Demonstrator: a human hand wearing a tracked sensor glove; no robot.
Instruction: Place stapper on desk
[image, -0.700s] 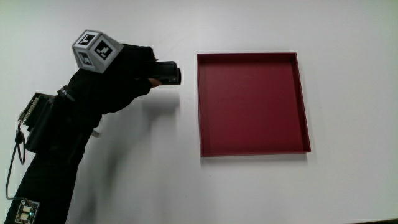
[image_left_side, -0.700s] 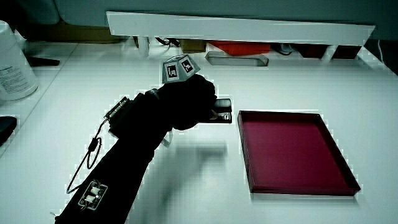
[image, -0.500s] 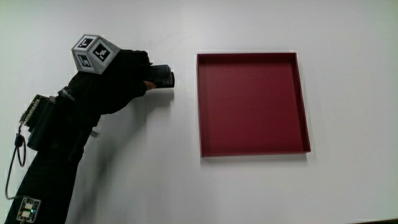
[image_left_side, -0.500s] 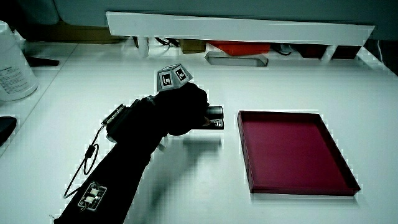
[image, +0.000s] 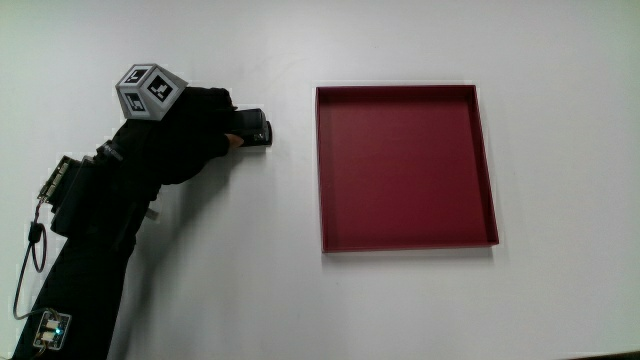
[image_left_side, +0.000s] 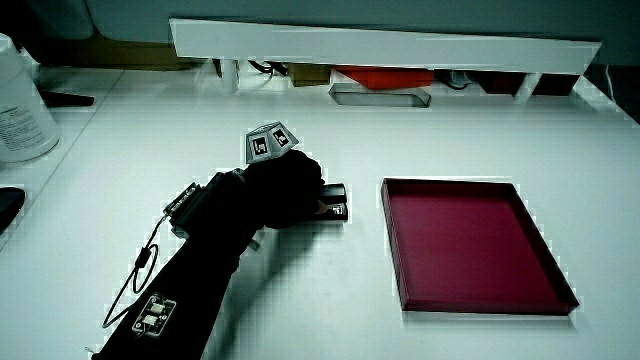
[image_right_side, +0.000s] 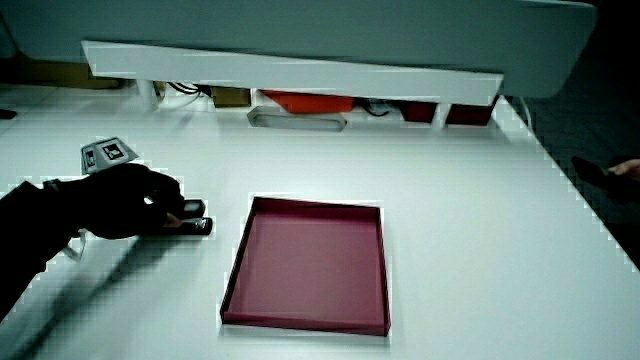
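Note:
A small black stapler (image: 251, 130) (image_left_side: 333, 200) (image_right_side: 190, 221) lies low at the white table, beside the dark red tray (image: 404, 167) (image_left_side: 470, 244) (image_right_side: 310, 263). The gloved hand (image: 200, 128) (image_left_side: 287, 187) (image_right_side: 135, 199) is shut on the stapler, its fingers curled around the end away from the tray. Only the stapler's tray-side end shows past the fingers. The patterned cube (image: 147, 90) sits on the back of the hand. In both side views the stapler looks to be touching the table or just above it; I cannot tell which.
The red tray holds nothing. A low white partition (image_left_side: 385, 42) (image_right_side: 290, 67) runs along the table's edge farthest from the person, with boxes under it. A white container (image_left_side: 22, 105) stands near a table corner. A cable and small board (image: 50, 328) hang on the forearm.
The hand has carried the stapler away from the tray and lower toward the table. The tray has not moved.

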